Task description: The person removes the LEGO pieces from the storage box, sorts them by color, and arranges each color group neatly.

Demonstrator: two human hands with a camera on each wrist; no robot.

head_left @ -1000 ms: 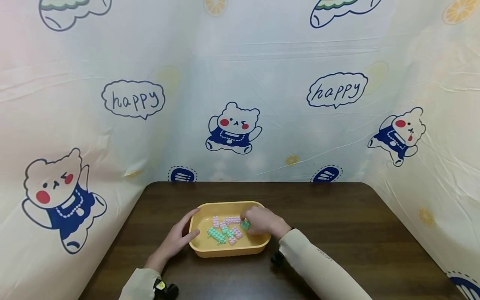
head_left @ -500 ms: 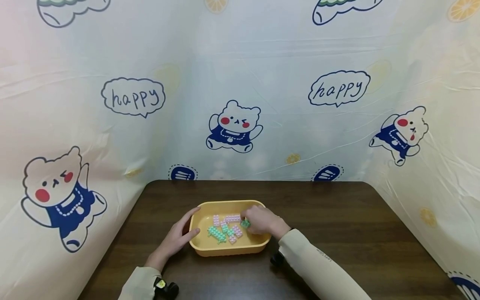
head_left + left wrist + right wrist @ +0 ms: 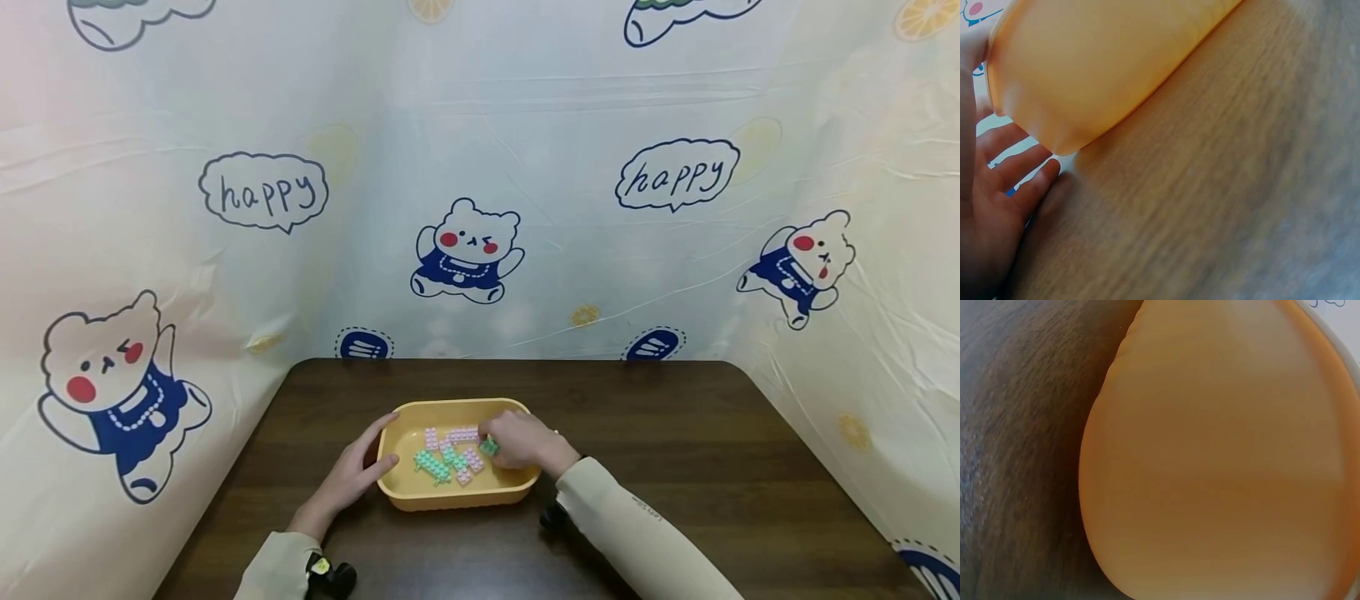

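A yellow plastic tray (image 3: 450, 502) with rounded corners lies in the middle of the head view. Its left end is held by my left hand (image 3: 347, 481), with the thumb over the rim. The left wrist view shows the other fingers (image 3: 1015, 164) spread along the tray's outer wall. My right hand (image 3: 519, 440) reaches into the tray's right side, and its fingertips pinch a green building block (image 3: 489, 447). Beside it in the tray lie loose pink blocks (image 3: 462, 435) and green blocks (image 3: 432, 467). The right wrist view is filled by the tray's outside (image 3: 1210, 450), with the hand hidden.
The tray stands on a dark brown wooden table (image 3: 645, 417). A pale printed curtain (image 3: 570, 250) with cartoon bears closes off the back and both sides. Black wrist cameras (image 3: 341, 581) sit at the cuffs of both light sleeves.
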